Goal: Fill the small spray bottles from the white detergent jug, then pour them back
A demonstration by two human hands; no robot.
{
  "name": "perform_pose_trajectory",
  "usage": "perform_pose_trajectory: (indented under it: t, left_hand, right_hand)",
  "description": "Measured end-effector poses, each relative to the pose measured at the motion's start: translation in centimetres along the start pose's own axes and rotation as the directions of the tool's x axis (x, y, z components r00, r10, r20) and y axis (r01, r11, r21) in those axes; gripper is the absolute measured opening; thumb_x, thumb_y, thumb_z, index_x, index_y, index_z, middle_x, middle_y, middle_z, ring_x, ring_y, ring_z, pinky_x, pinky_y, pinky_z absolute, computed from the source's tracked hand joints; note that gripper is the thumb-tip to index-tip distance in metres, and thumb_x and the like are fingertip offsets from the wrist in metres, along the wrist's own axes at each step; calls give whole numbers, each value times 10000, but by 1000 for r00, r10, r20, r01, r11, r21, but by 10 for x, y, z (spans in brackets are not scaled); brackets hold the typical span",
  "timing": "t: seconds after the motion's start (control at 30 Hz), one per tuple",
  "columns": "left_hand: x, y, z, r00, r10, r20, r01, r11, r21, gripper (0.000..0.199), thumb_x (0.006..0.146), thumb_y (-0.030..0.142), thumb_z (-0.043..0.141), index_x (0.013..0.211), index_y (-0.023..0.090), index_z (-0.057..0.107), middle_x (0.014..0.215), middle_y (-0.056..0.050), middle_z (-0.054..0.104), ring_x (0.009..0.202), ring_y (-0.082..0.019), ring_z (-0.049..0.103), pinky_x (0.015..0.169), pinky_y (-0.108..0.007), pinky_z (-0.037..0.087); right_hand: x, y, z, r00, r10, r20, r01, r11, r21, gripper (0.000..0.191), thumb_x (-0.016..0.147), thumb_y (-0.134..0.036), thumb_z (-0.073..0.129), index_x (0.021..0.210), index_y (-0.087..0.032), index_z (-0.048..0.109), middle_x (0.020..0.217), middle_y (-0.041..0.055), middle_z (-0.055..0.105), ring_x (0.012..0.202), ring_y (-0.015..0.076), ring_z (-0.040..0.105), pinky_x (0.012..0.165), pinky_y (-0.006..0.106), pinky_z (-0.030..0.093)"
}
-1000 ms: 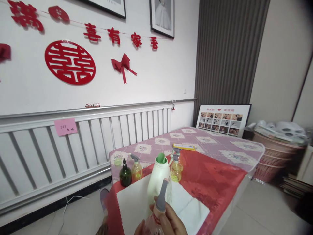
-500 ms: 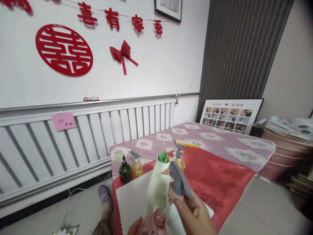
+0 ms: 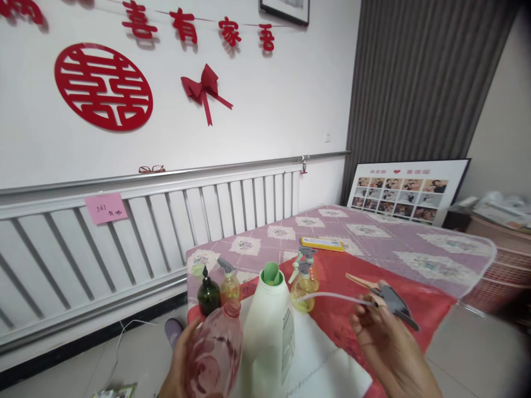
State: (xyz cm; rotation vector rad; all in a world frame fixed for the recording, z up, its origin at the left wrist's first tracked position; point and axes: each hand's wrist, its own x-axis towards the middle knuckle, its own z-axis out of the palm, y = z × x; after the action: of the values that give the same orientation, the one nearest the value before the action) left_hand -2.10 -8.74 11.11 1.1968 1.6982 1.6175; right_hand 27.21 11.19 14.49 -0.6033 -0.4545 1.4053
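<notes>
My left hand (image 3: pixel 179 359) is closed around a clear pink bottle (image 3: pixel 215 351) whose top has no cap; it tilts a little to the right. In my right hand (image 3: pixel 388 342) is a grey and peach spray nozzle (image 3: pixel 390 301), its pale dip tube (image 3: pixel 332 296) pointing left over the table. Between the two hands stands a large pale green jug (image 3: pixel 265 331) with a green insert in its mouth. Behind it are yellow spray bottles (image 3: pixel 305 290) with grey heads. A dark green pump bottle (image 3: pixel 208 296) and another yellow spray bottle (image 3: pixel 230 287) stand at the left.
A red cloth (image 3: pixel 344 331) and white sheet (image 3: pixel 323 359) lie over the purple patterned tablecloth (image 3: pixel 357 215). A yellow flat box (image 3: pixel 322 244) rests at the back. The radiator (image 3: pixel 232 204) runs along the wall; pink baskets (image 3: pixel 489 271) stand at right.
My right hand has moved right with the spray nozzle, and its dip tube now shows. The pink bottle has come up and left in my left hand, further into view.
</notes>
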Motion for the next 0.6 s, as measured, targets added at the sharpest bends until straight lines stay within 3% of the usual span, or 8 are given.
perform_pose_trajectory:
  t: [0.13, 0.27, 0.4, 0.6]
  left_hand:
    - [21, 21, 3, 1000, 30, 5, -30, 999, 22, 899, 662, 456, 721, 1397, 239, 251, 1493, -177, 408, 1323, -346, 475, 1057, -469, 441]
    - [40, 42, 2, 996, 53, 70, -62, 988, 143, 861, 681, 429, 710, 1389, 217, 267, 1466, -182, 452, 1336, -353, 463, 1085, -501, 408]
    - [53, 56, -3, 990, 45, 134, -88, 938, 334, 790, 714, 380, 700, 1386, 238, 311, 1462, -151, 467, 1323, -329, 482, 1112, -496, 382]
    - [61, 66, 0, 984, 128, 122, -171, 861, 479, 736, 752, 450, 654, 1396, 233, 369, 1429, -142, 491, 1257, -319, 531, 1074, -480, 422]
  right_hand:
    - [28, 27, -45, 982, 181, -43, -178, 982, 62, 529, 406, -312, 962, 872, -253, 718, 714, -101, 716, 564, 81, 642, 511, 179, 580]
    - [41, 53, -74, 956, 291, -37, -287, 954, 82, 490, 391, -318, 962, 805, -231, 716, 710, -84, 736, 578, 103, 661, 531, 210, 592]
    - [47, 67, -88, 943, 330, -49, -325, 942, 89, 459, 416, -337, 950, 805, -242, 726, 702, -80, 745, 589, 106, 666, 565, 214, 590]
    - [52, 77, -92, 930, 366, -23, -362, 927, 103, 449, 430, -333, 948, 812, -257, 725, 718, -92, 748, 606, 96, 666, 601, 214, 587]
